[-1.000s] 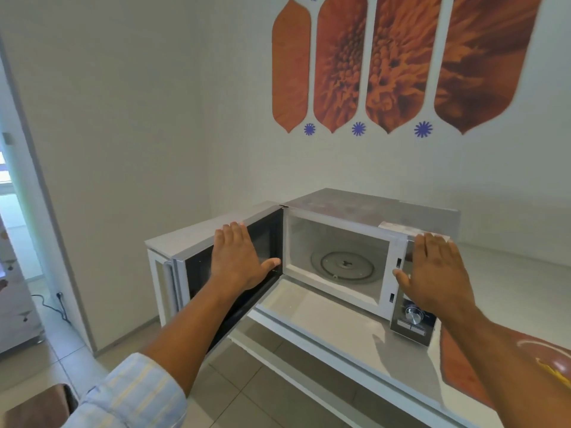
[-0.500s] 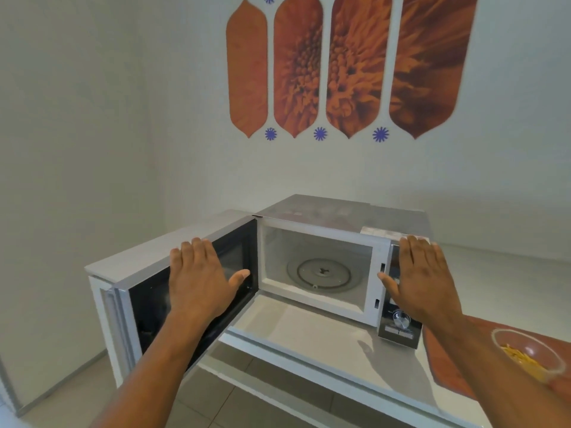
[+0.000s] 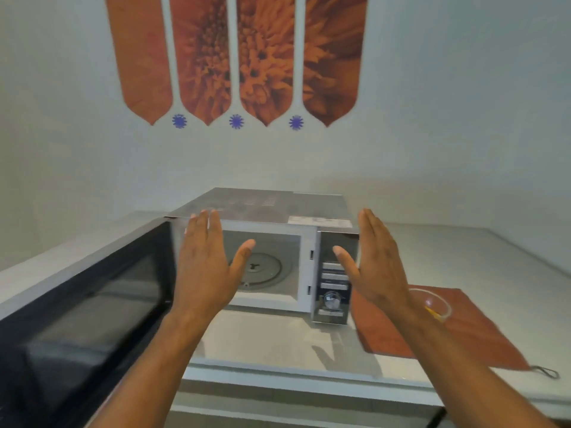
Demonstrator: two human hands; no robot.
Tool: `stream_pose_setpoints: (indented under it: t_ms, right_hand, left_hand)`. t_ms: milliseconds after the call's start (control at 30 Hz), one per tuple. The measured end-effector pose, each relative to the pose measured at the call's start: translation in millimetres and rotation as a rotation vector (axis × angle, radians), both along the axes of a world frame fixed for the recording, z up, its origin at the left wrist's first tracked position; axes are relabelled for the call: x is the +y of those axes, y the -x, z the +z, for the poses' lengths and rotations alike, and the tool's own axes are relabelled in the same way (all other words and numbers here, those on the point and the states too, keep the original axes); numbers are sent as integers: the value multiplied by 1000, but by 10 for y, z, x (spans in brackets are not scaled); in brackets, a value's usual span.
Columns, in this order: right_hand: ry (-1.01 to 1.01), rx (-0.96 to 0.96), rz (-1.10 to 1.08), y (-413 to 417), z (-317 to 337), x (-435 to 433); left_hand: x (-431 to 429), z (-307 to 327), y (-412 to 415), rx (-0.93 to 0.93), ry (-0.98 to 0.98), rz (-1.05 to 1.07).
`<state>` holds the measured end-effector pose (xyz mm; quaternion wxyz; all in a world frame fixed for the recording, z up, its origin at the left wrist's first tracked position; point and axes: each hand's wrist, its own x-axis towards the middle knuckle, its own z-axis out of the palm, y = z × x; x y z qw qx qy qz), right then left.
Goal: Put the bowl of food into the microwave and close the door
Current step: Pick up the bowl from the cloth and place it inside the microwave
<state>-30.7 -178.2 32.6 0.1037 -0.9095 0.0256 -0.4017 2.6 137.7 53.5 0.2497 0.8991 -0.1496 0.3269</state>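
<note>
A white and silver microwave (image 3: 278,208) stands on the counter with its cavity open and an empty glass turntable (image 3: 265,270) inside. Its dark-glass door (image 3: 83,304) is swung wide out to the left. A clear bowl (image 3: 434,304) with a little yellow food sits on an orange mat (image 3: 482,335) to the right of the microwave, partly hidden by my right wrist. My left hand (image 3: 207,267) hovers flat in front of the cavity, fingers apart, holding nothing. My right hand (image 3: 374,261) is raised edge-on in front of the control panel (image 3: 333,285), also empty.
The white counter (image 3: 278,344) runs along the wall, with its front edge just below my forearms. Orange flower panels (image 3: 238,54) hang on the wall above. A dark loop of cord (image 3: 547,372) lies at the mat's right corner.
The view has swung right and closer to the microwave. My left hand has left the door and moved in front of the cavity. My right hand has turned edge-on, off the control panel.
</note>
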Motion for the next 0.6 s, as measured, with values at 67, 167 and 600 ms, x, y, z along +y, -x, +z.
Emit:
stream_pose_setpoints:
  t_ms: [67,167,600]
  right_hand:
    - [-74,-28,-15,68,14,-111]
    - [-157,-50,-47,132,-49,-342]
    - [-677,-63,-157,172,-702,-1921]
  left_hand:
    - [-402,3,54,-59,31,-118]
    - [-1061,1,186,-112,33,-282]
    - [-3391,-409,24,557,591,-794]
